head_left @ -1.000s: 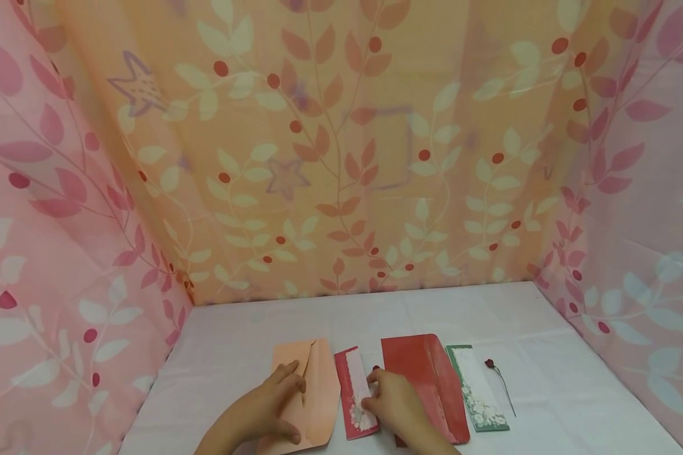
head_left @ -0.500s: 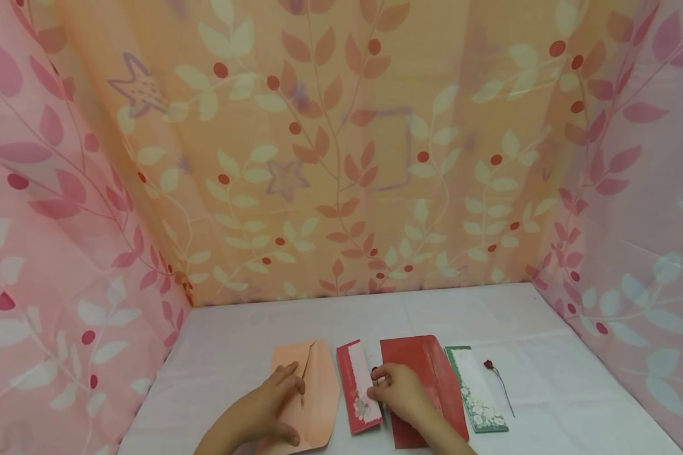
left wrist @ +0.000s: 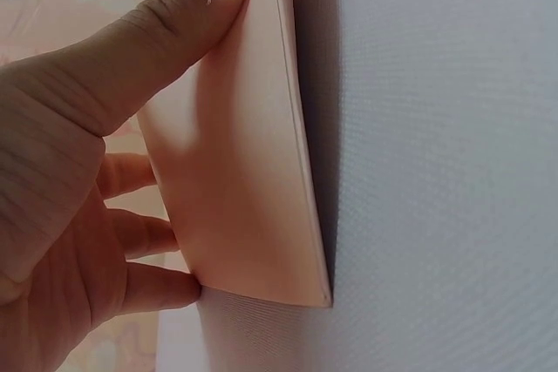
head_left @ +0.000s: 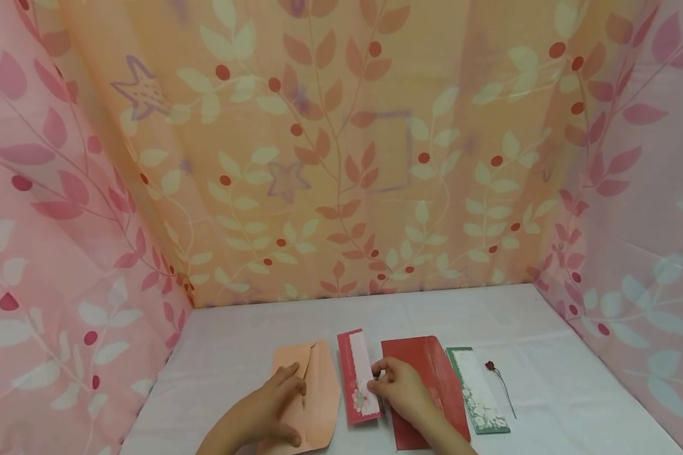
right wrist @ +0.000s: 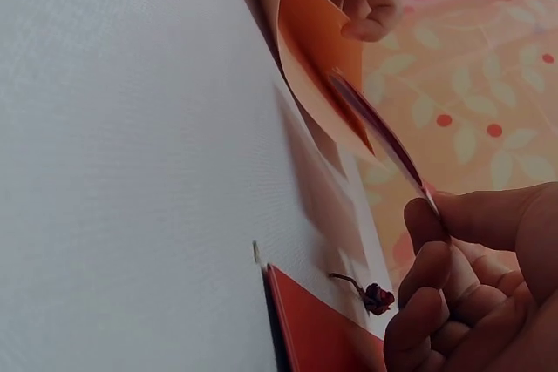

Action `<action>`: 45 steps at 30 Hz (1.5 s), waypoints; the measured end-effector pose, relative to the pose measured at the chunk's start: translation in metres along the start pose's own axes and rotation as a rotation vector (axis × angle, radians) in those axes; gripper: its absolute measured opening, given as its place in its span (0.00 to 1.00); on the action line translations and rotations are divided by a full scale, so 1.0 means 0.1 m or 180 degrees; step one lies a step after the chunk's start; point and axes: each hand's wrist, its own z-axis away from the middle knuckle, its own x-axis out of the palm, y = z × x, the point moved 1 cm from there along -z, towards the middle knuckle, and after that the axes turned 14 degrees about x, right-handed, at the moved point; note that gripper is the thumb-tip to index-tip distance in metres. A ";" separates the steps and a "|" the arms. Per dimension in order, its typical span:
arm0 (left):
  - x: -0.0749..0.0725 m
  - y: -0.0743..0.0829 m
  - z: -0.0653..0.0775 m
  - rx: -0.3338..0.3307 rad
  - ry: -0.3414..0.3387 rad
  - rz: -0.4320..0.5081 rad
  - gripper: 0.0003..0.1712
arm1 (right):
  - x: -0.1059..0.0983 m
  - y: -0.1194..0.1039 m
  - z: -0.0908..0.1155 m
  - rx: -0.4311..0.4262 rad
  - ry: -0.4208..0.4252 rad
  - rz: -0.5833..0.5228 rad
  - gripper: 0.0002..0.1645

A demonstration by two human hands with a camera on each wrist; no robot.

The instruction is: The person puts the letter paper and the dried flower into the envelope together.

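Observation:
A peach envelope (head_left: 321, 404) lies at the left of the group, its flap side to the right and its mouth gaping. My left hand (head_left: 264, 404) grips it, thumb near the front edge and fingers farther up; the left wrist view shows the envelope (left wrist: 244, 172) bowed between them. My right hand (head_left: 401, 388) pinches a pink-red card (head_left: 357, 385) with white flowers by its right edge. In the right wrist view the card (right wrist: 384, 132) is lifted and tilted, beside the envelope's mouth. Below that hand lies a small dried rose (right wrist: 377, 299), mostly hidden in the head view.
A red envelope (head_left: 410, 357) lies beneath my right hand. Right of it are a green card (head_left: 480, 395) with white flowers and another dried rose (head_left: 491, 365). Everything is on a white-covered table (head_left: 239, 322), with patterned curtains (head_left: 341, 189) behind and at both sides.
My right hand has picked the pink-red card up off the table, and moved it slightly away from me, and right. The left hand stays on the peach envelope.

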 end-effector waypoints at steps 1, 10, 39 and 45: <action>0.00 0.00 0.00 -0.0016 -0.0010 0.0015 0.39 | 0.00 0.00 0.00 0.0006 -0.0014 -0.0024 0.19; 0.05 -0.06 0.01 -0.0040 -0.0027 -0.0048 0.39 | 0.06 -0.01 0.00 0.0019 -0.0004 -0.0190 0.20; 0.03 -0.06 -0.03 -0.0165 -0.0025 0.0029 0.40 | 0.34 -0.19 0.05 -0.0017 -0.0158 -0.0591 0.20; 0.01 -0.02 -0.03 -0.0284 -0.0070 0.0114 0.40 | 0.44 -0.24 0.03 -0.0032 -0.0132 -0.0606 0.20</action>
